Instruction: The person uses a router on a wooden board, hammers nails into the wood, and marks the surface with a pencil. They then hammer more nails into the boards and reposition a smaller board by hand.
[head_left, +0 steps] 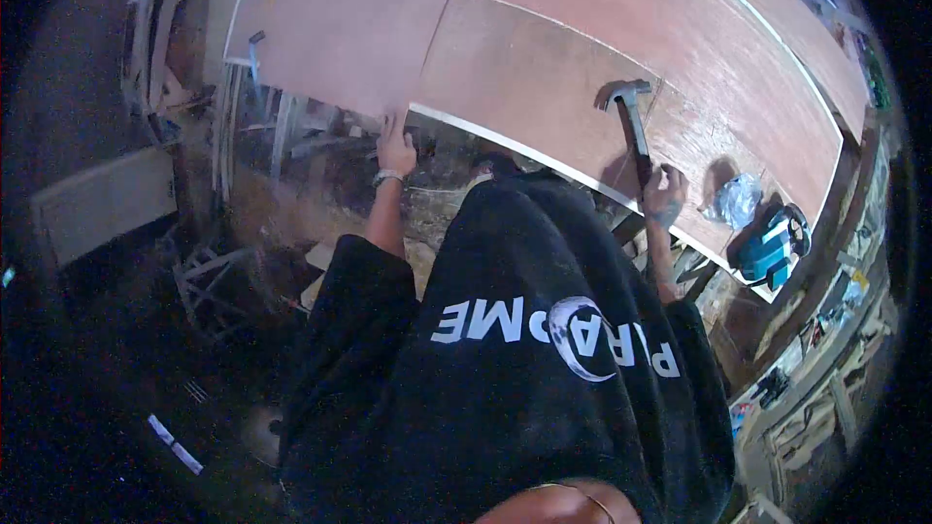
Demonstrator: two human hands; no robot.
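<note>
My left hand (396,149), with a watch on its wrist, reaches to the front edge of a reddish-brown board (340,19). Its fingers are extended, the tips at the board's edge, near the corner of the neighbouring panel (524,63). My right hand (665,196) is closed at the lower end of the handle of a claw hammer (636,131), by the panel's pale front edge. The hammer's head points away from me, above the panel, and its shadow falls to the left.
Right of my right hand, a clear plastic bag (738,201) and a teal power tool (774,247) lie on the panel. Another hammer (255,53) is at the left board's edge. Wood scraps (806,422) lie at right; a pale panel (107,204) stands at left.
</note>
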